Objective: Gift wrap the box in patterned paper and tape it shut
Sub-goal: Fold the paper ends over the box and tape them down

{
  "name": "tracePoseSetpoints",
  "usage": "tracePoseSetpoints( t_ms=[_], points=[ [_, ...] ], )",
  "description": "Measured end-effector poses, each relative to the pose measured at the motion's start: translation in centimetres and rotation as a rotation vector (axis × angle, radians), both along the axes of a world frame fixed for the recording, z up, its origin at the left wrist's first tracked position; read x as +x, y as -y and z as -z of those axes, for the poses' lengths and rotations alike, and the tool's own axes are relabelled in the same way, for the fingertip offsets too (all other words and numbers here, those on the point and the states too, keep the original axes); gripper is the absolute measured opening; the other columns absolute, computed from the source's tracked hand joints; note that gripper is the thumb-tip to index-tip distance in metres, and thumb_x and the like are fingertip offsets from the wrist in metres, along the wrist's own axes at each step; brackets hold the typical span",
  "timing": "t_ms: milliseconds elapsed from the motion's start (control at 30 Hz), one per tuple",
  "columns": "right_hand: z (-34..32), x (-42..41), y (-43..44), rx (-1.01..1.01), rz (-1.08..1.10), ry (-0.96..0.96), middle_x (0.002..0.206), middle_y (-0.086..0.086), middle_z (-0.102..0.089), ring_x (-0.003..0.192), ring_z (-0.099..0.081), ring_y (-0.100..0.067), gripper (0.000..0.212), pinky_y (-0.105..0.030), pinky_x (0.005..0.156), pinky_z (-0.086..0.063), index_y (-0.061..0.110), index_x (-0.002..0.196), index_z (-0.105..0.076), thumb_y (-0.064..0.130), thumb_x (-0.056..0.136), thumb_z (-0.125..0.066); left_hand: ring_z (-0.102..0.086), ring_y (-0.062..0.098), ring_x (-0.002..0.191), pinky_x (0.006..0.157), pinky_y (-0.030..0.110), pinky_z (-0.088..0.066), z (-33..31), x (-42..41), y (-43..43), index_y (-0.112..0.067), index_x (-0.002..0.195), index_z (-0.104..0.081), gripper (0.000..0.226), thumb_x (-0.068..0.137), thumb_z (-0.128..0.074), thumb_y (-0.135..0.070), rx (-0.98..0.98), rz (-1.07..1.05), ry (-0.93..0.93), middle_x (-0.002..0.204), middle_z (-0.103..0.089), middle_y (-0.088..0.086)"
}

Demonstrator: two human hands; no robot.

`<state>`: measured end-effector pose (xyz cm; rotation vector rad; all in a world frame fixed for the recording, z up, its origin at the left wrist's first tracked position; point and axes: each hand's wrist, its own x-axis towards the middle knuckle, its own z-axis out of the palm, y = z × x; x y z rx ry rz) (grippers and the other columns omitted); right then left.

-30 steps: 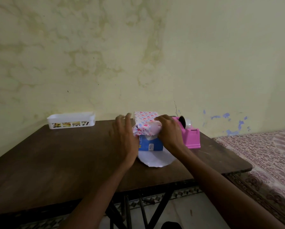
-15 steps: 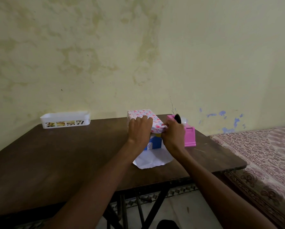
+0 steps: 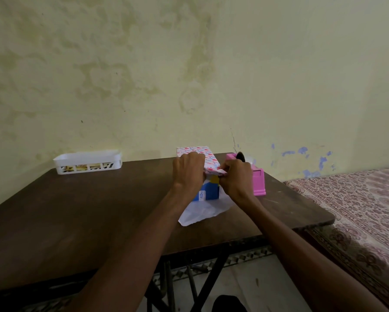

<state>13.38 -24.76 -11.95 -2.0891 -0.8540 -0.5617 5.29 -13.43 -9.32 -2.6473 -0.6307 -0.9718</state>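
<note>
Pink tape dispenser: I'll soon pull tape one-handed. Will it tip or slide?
The pink tape dispenser probably won't tip: its blocky base sits flat on the table. It may slide, since it looks like light plastic on smooth wood.

Pink-dotted white paper [image 3: 208,157] — blue box [image 3: 208,192], pink tape dispenser [image 3: 259,183], white basket [image 3: 87,163], dark brown table [image 3: 76,210].

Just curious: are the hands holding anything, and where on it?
Both hold the patterned paper at the near end of the box: the left hand grips it over the top edge, the right hand pinches the folded flap at the right corner.
</note>
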Motion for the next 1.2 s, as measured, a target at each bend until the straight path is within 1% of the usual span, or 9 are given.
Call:
tracePoseSetpoints(
  t_ms=[333,467,533,633,800,867,933,1033,1200],
  points=[
    [-0.7,-0.2,0.3,-0.062,-0.009,0.0,0.093,-0.008,-0.074,0.073,-0.058,-0.01,0.011,-0.013,0.052,-0.036,0.006,0.091,-0.07,0.013,0.084,-0.075,-0.06,0.02,0.105,0.08,0.027,-0.046,0.1,0.0,-0.3,-0.019,0.123,-0.056,0.058,0.082,-0.062,-0.059,0.021,0.048,-0.006,0.123,-0.061,0.004],
    [-0.4,-0.6,0.5,-0.077,0.024,0.062,0.092,-0.008,-0.071,0.077,-0.065,-0.017,0.014,-0.023,0.06,-0.049,0.009,0.092,-0.063,0.015,0.085,-0.073,-0.055,0.023,0.112,0.087,0.032,-0.045,0.7,-0.3,-0.7,-0.018,0.133,-0.048,0.061,0.085,-0.063,-0.052,0.053,0.074,-0.037,0.13,-0.056,0.005],
    [0.1,-0.9,0.6,-0.1,0.023,0.097,0.094,-0.008,-0.069,0.083,-0.067,-0.022,0.021,-0.028,0.065,-0.052,0.01,0.098,-0.059,0.016,0.085,-0.073,-0.051,0.025,0.12,0.096,0.034,-0.043,0.9,-0.4,-0.8,-0.018,0.139,-0.043,0.067,0.084,-0.065,-0.048,-0.033,0.105,-0.03,0.137,-0.051,0.007],
    [0.6,-1.6,0.7,-0.125,0.027,0.179,0.111,-0.009,-0.064,0.094,-0.064,-0.026,0.039,-0.031,0.068,-0.048,0.01,0.115,-0.055,0.012,0.081,-0.074,-0.032,0.024,0.137,0.112,0.037,-0.03,1.1,-1.2,-1.2,-0.018,0.148,-0.026,0.081,0.083,-0.068,-0.045,-0.411,0.216,-0.024,0.153,-0.03,0.008],
    [0.5,-2.6,0.3,-0.234,0.032,0.469,0.132,-0.015,-0.058,0.116,-0.056,-0.036,0.06,-0.045,0.086,-0.051,0.013,0.129,-0.058,0.006,0.072,-0.078,-0.029,0.023,0.137,0.108,0.039,-0.036,2.2,-5.9,-1.9,-0.024,0.15,-0.012,0.116,0.063,-0.086,-0.039,-0.567,0.33,0.071,0.153,-0.023,0.005],
    [0.1,-3.0,0.3,-0.26,-0.009,0.537,0.131,-0.016,-0.06,0.115,-0.057,-0.037,0.057,-0.048,0.088,-0.051,0.014,0.125,-0.063,0.002,0.071,-0.078,-0.035,0.024,0.134,0.104,0.039,-0.041,3.0,-7.4,-1.7,-0.02,0.15,-0.017,0.107,0.068,-0.086,-0.025,-0.671,0.303,0.12,0.15,-0.03,0.008],
    [-0.5,-3.6,0.5,-0.289,-0.061,0.582,0.13,-0.014,-0.062,0.117,-0.058,-0.036,0.055,-0.05,0.09,-0.051,0.015,0.121,-0.067,-0.001,0.07,-0.079,-0.051,0.023,0.119,0.086,0.031,-0.051,3.7,-8.4,-1.7,-0.016,0.142,-0.036,0.081,0.074,-0.08,-0.012,-0.701,0.278,0.28,0.137,-0.049,0.011],
    [-0.9,-4.2,0.9,-0.38,-0.156,0.605,0.132,-0.011,-0.062,0.123,-0.054,-0.035,0.051,-0.052,0.095,-0.048,0.017,0.121,-0.068,0.002,0.073,-0.079,-0.062,0.016,0.092,0.064,0.013,-0.042,3.9,-9.4,-1.7,-0.012,0.118,-0.061,0.038,0.081,-0.072,-0.007,-0.574,0.227,0.384,0.109,-0.068,0.006],
    [-1.8,-4.4,2.1,-0.468,-0.301,0.579,0.133,-0.001,-0.062,0.126,-0.051,-0.025,0.043,-0.047,0.102,-0.042,0.024,0.129,-0.063,0.018,0.087,-0.067,-0.06,0.026,0.106,0.088,0.018,-0.041,4.2,-10.1,-1.3,-0.006,0.121,-0.064,0.038,0.083,-0.069,-0.003,-0.42,0.295,0.27,0.118,-0.063,0.014]
  ],
)
